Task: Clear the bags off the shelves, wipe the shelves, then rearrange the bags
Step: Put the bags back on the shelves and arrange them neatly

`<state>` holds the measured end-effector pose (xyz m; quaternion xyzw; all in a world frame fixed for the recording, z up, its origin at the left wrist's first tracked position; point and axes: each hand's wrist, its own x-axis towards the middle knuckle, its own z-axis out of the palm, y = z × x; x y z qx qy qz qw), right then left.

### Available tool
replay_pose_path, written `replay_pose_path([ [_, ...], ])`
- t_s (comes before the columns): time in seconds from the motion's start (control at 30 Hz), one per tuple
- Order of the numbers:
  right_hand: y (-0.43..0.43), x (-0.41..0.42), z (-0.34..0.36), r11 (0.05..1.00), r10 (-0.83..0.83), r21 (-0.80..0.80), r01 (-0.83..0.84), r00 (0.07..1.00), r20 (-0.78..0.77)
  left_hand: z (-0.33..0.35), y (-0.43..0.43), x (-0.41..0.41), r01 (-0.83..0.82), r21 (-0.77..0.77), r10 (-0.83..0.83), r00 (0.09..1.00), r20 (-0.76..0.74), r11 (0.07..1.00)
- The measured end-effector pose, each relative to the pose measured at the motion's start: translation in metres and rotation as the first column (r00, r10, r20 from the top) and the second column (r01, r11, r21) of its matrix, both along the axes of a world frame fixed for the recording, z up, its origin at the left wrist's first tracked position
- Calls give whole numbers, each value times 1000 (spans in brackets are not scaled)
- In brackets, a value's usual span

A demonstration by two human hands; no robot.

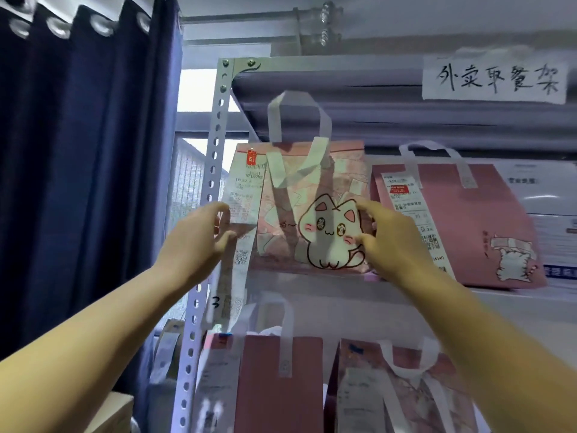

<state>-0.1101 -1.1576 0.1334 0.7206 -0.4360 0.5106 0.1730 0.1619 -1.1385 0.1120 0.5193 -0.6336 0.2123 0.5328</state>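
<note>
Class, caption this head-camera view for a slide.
Left hand and right hand flank a cat-print pink bag on the metal shelf, beside a second pink bag.

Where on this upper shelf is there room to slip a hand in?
Some headroom above the pink bag, under the top board. The gap between it and the cat bag is tight; the left post crowds the cat bag too.

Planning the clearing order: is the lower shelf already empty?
No, a plain pink bag and a patterned bag stand there, below the cat bag.
</note>
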Motion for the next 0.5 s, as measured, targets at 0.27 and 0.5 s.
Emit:
replay_pose_path([
  [0.27, 66, 2, -20, 962, 7, -272, -4, 1000, 11, -16, 63, 10, 190, -159, -198, 979, -39, 969],
  [0.5, 131, -9, -38, 906, 14, -423, -23, 1000, -24, -25, 120, 7, 312, -272, -330, 943, -25, 910],
])
